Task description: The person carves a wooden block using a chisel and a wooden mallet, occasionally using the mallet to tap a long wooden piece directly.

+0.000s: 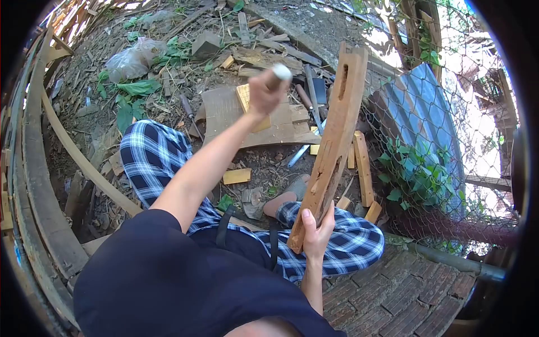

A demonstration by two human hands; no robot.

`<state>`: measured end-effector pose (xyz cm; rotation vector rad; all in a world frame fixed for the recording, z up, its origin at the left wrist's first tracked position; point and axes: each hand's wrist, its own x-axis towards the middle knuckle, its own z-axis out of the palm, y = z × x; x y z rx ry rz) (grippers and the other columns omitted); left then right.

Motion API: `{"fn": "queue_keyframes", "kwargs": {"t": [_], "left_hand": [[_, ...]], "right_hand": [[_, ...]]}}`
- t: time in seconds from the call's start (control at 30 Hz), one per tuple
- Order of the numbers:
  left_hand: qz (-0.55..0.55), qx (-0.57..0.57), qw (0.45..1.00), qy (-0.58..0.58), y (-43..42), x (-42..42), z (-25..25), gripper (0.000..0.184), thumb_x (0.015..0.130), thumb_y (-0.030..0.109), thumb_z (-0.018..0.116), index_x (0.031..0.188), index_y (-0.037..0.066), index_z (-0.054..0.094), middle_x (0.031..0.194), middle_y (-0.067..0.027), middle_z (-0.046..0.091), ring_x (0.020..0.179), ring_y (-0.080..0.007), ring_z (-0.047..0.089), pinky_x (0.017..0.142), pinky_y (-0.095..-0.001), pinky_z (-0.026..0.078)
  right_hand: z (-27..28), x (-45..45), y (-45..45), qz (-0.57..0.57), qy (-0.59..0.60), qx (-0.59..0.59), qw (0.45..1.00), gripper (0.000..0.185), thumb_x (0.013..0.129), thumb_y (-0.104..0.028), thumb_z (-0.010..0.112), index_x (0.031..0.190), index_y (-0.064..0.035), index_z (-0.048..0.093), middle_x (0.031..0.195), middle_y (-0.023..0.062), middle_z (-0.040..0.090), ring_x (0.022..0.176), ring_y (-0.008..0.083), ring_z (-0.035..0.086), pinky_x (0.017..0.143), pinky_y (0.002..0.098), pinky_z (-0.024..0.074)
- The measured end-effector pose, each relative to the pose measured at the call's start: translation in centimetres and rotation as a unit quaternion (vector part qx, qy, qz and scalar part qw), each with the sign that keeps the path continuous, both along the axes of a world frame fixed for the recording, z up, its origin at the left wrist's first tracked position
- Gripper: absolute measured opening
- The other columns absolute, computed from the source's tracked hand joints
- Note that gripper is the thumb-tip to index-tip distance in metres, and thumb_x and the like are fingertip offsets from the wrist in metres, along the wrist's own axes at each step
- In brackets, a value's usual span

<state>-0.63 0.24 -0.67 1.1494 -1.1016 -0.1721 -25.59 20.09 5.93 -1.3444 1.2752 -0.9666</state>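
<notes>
My left hand (264,96), blurred, is raised in front of me and closed around a short brown cylinder with a white round end (281,72); its kind is unclear. My right hand (318,231) grips the lower end of a long wooden beam (336,132), thumb along one side. The beam slants upright over my right leg, with slots cut through it near the top and lower down. Below my left hand, a yellowish wood block (244,96) lies on a curved brown board (222,115). A wooden-handled chisel-like tool (304,96) lies beside the board.
Another handled tool (186,105) lies left of the board, and a blue-handled tool (298,156) nearer me. Wood offcuts (237,176) and slotted pieces (364,168) lie around my feet. A chain-link fence (443,112) stands right; long planks (42,151) line the left. A plastic bag (135,59) lies behind.
</notes>
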Motion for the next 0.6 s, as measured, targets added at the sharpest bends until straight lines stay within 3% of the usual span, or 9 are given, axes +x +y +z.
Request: {"fn": "queue_keyframes", "kwargs": {"t": [0.1,0.13,0.2,0.23,0.3,0.43,0.5,0.53,0.6], "left_hand": [[0.102,0.005,0.98,0.172,-2.8,4.6,-0.8,0.031,0.088,0.018,0.071,0.063,0.008,0.056,0.056,0.0027,0.056,0.048,-0.0051,0.05,0.044,-0.0261,0.036],[0.1,0.003,0.98,0.17,-3.6,6.0,-1.2,0.031,0.088,0.018,0.071,0.063,0.008,0.056,0.056,0.0027,0.056,0.048,-0.0051,0.05,0.044,-0.0261,0.036],[0.152,-0.025,0.938,0.311,-4.5,7.5,-1.0,0.024,0.086,0.022,0.072,0.07,0.005,0.064,0.06,-0.0034,0.064,0.053,-0.0138,0.06,0.053,-0.0307,0.044],[0.149,-0.024,0.938,0.312,-4.7,7.3,-0.8,0.024,0.086,0.022,0.072,0.07,0.005,0.064,0.06,-0.0034,0.064,0.053,-0.0138,0.06,0.053,-0.0307,0.044],[0.228,-0.008,0.968,0.105,-4.4,6.8,-0.1,0.026,0.086,0.026,0.071,0.072,0.005,0.065,0.061,-0.0058,0.065,0.054,-0.0151,0.061,0.054,-0.0321,0.046],[0.034,-0.022,0.99,-0.133,-3.3,3.4,1.0,0.016,0.085,0.019,0.069,0.076,0.007,0.065,0.066,-0.0075,0.065,0.056,-0.0186,0.064,0.052,-0.0328,0.049],[-0.073,-0.039,0.965,-0.249,-3.1,1.7,-0.6,0.01,0.079,0.016,0.071,0.075,0.012,0.063,0.065,-0.0081,0.063,0.056,-0.0226,0.064,0.051,-0.0337,0.05],[-0.13,0.006,0.953,-0.275,-2.4,0.8,-1.0,0.013,0.075,0.013,0.073,0.078,0.01,0.061,0.067,-0.0123,0.061,0.06,-0.0301,0.064,0.053,-0.0367,0.05],[-0.15,0.006,0.921,-0.36,-1.8,-0.6,-2.7,0.01,0.074,0.014,0.071,0.078,0.012,0.062,0.067,-0.0086,0.063,0.06,-0.0286,0.065,0.052,-0.0378,0.05]], "right_hand": [[-0.5,-0.3,0.0,0.01,0.0,-0.012,1.0,0.046,0.086,-0.019,0.068,0.119,0.0074,0.049,0.095,0.0121,0.064,0.085,0.0184,0.06,0.08,0.0317,0.049],[-0.4,-0.2,0.0,0.009,-0.002,-0.014,1.0,0.046,0.086,-0.019,0.068,0.119,0.0074,0.049,0.095,0.0121,0.064,0.085,0.0184,0.06,0.08,0.0317,0.049],[0.1,-0.1,-0.1,0.009,0.019,-0.005,1.0,0.046,0.085,-0.019,0.068,0.118,0.0077,0.05,0.093,0.013,0.065,0.082,0.019,0.062,0.078,0.0325,0.0499],[0.0,-0.2,-0.1,0.006,0.02,-0.004,1.0,0.046,0.085,-0.019,0.068,0.118,0.0077,0.05,0.093,0.013,0.065,0.082,0.019,0.062,0.078,0.0325,0.0499],[-0.2,-0.4,0.1,0.015,0.046,-0.013,0.999,0.046,0.085,-0.02,0.069,0.117,0.0082,0.051,0.092,0.0145,0.066,0.083,0.0199,0.064,0.078,0.0329,0.0508],[-0.4,-0.3,0.3,0.015,0.034,0.016,0.999,0.047,0.084,-0.02,0.07,0.116,0.0085,0.051,0.094,0.0161,0.067,0.086,0.0206,0.065,0.079,0.0325,0.0511],[-0.9,-0.4,0.2,0.009,0.046,0.011,0.999,0.048,0.084,-0.02,0.071,0.116,0.0086,0.051,0.094,0.016,0.067,0.085,0.0209,0.066,0.079,0.0324,0.0516],[-0.8,-0.3,0.2,0.007,0.046,0.01,0.999,0.048,0.084,-0.02,0.071,0.116,0.0086,0.051,0.094,0.016,0.067,0.085,0.0209,0.066,0.079,0.0324,0.0516],[-0.3,-0.1,0.3,0.005,0.063,0.016,0.998,0.047,0.083,-0.02,0.071,0.116,0.0083,0.052,0.093,0.0153,0.068,0.084,0.0205,0.066,0.078,0.0324,0.052]]}}
